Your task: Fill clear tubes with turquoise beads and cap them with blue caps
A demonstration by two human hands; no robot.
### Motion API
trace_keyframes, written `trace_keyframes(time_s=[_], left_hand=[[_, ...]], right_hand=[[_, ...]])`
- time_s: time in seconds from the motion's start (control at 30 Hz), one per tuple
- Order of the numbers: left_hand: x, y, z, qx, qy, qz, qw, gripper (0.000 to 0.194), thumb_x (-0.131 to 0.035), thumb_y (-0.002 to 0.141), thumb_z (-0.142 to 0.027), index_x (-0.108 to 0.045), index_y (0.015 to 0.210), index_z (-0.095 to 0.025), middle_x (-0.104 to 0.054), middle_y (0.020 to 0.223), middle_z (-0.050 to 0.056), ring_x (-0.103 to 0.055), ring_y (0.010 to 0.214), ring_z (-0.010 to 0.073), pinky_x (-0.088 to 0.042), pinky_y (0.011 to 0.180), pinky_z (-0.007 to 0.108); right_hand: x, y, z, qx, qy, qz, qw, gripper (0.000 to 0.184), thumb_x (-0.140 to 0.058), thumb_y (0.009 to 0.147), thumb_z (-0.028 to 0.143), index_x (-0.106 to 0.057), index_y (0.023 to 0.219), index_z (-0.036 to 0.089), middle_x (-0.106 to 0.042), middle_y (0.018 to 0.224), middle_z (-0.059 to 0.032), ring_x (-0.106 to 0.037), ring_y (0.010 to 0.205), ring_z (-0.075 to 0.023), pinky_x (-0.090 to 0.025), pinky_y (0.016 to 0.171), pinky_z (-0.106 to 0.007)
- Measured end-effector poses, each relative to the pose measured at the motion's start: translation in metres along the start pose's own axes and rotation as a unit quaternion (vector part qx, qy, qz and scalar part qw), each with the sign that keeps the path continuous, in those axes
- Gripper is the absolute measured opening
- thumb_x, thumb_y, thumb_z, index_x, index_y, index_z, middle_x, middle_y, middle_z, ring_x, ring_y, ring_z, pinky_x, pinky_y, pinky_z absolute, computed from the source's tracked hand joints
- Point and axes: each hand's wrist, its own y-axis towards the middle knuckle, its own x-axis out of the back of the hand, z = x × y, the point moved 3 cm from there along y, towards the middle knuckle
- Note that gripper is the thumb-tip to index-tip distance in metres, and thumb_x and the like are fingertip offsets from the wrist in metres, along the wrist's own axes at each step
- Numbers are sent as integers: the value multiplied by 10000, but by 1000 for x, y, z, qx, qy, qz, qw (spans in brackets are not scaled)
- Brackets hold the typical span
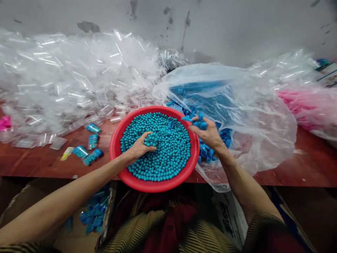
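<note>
A red plastic basin (114, 140) full of small turquoise beads (163, 158) stands at the table's front edge. Over the beads, my left hand (139, 147) is closed around a small clear container of beads (151, 140), partly hidden by the fingers. My right hand (206, 133), at the basin's right rim, grips several blue plastic caps (200, 123) between thumb and fingers. One loose blue cap (171, 124) lies on the beads. More blue caps (206, 153) spill from a large clear plastic bag (252, 119) beside the basin.
Clear empty containers (79, 77) form a big heap at the back left. Several filled, blue-capped containers (93, 141) lie left of the basin, near a yellow label (67, 153). Pink pieces in plastic (302, 105) sit at the right. Below the table, a cardboard box (76, 242) holds blue items.
</note>
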Motion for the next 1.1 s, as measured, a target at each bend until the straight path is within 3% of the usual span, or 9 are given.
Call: trace_keyframes(time_s=[0.1, 0.2, 0.3, 0.47, 0.57, 0.73, 0.93, 1.1], left_hand=[[0, -2, 2, -24, 13, -24, 999, 678, -747, 491, -171, -504, 1122, -211, -589, 728, -67, -543, 654, 109, -436, 655, 246], [-1, -1, 3, -34, 26, -27, 999, 710, -740, 505, -155, -494, 1169, -203, -572, 697, -68, -518, 592, 98, -433, 594, 237], [3, 1, 5, -6, 13, -43, 999, 761, -728, 545, -161, -428, 1243, -203, -542, 695, -64, -495, 539, 90, -425, 535, 233], [9, 1, 7, 22, 16, -97, 995, 649, -711, 560, -128, -413, 1133, -193, -523, 755, -42, -525, 565, 98, -433, 536, 238], [10, 2, 8, 10, 10, -88, 996, 550, -697, 574, -134, -414, 1040, -202, -509, 724, -47, -525, 570, 107, -429, 536, 238], [11, 6, 12, 5, 2, -92, 996, 491, -699, 552, -136, -393, 928, -218, -489, 662, -72, -492, 531, 100, -398, 545, 240], [14, 5, 16, -18, 66, -163, 984, 414, -702, 529, -135, -382, 779, -213, -434, 631, -81, -431, 564, 100, -338, 585, 243], [15, 1, 10, -34, 136, -159, 977, 263, -677, 524, -139, -470, 676, -197, -456, 632, -62, -414, 594, 116, -310, 588, 248]], right_hand=[[-39, -9, 17, 59, -97, 134, 985, 258, -596, 772, 376, -616, 948, 189, -592, 765, 15, -552, 674, -130, -452, 650, -245], [-63, -8, 9, 87, -252, 188, 945, 418, -627, 784, 393, -580, 1142, 182, -604, 1070, -70, -586, 934, -209, -464, 774, -307], [-65, -4, 4, 98, -372, 170, 907, 536, -626, 804, 366, -488, 1291, 190, -530, 1243, -116, -546, 1080, -253, -458, 819, -332], [-50, -6, 18, 101, -493, 176, 846, 562, -638, 800, 363, -475, 1312, 199, -544, 1240, -117, -558, 1048, -278, -451, 775, -334], [-46, -10, 32, 127, -518, 186, 825, 606, -639, 799, 385, -438, 1345, 214, -530, 1276, -121, -553, 1047, -284, -433, 755, -332], [-57, -16, 42, 127, -516, 185, 827, 249, -477, 908, 373, -616, 1049, 222, -654, 1013, -70, -592, 925, -213, -396, 713, -284], [-81, -30, 29, 130, -552, 223, 793, 258, -354, 937, 221, -584, 1048, 191, -658, 985, -114, -609, 873, -226, -379, 607, -285], [-70, -33, 29, 128, -522, 293, 791, 261, -365, 923, 207, -606, 1022, 217, -673, 980, -65, -629, 858, -201, -360, 577, -267]])
